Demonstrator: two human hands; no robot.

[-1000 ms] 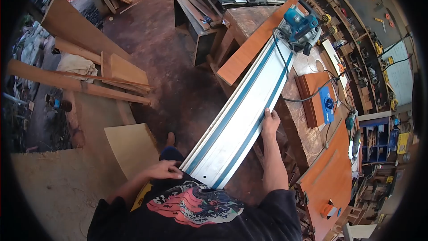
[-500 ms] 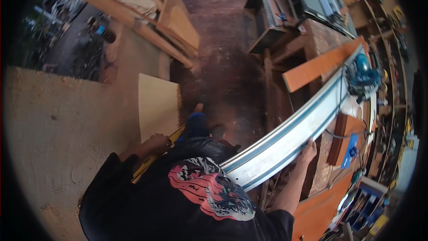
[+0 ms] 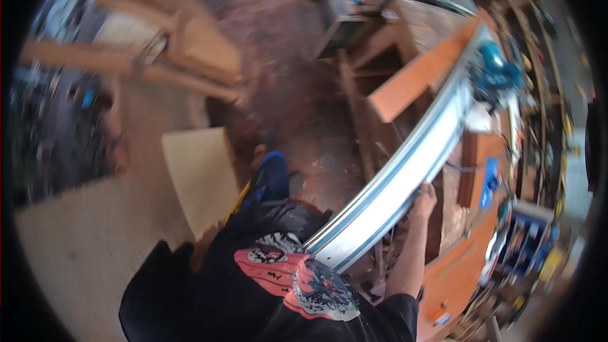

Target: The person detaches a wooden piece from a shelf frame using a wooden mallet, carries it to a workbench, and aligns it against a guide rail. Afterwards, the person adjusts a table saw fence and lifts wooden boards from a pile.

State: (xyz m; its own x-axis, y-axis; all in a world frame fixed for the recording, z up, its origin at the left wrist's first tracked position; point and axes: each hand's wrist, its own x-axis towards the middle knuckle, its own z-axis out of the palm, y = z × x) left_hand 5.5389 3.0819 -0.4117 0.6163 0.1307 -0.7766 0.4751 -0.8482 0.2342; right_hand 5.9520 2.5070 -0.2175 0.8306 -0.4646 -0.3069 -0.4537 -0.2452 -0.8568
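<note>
My right hand (image 3: 425,199) grips the near edge of a long white guide rail (image 3: 405,182) with blue-green strips. The rail slopes from my chest up to the right and looks curved through the lens. A teal circular saw (image 3: 497,69) sits by its far end. At my left side, my left hand (image 3: 211,233) is blurred and partly covered by the black sleeve. Beside that hand a yellow bar-shaped tool (image 3: 240,197) shows only in part; the fingers around it are not clear.
An orange-brown board (image 3: 408,92) lies under the rail's far end, on the workbench (image 3: 453,206). A blue clamp-like object (image 3: 489,183) rests on a wooden block. Leaning at left are a pale panel (image 3: 199,174) and a large plywood sheet (image 3: 76,234). Wooden beams (image 3: 133,66) stand beyond.
My view has swung to the right, so the surroundings shift left and blur. My right hand stays on the rail's edge. The left hand and yellow tool have become more hidden behind my sleeve.
</note>
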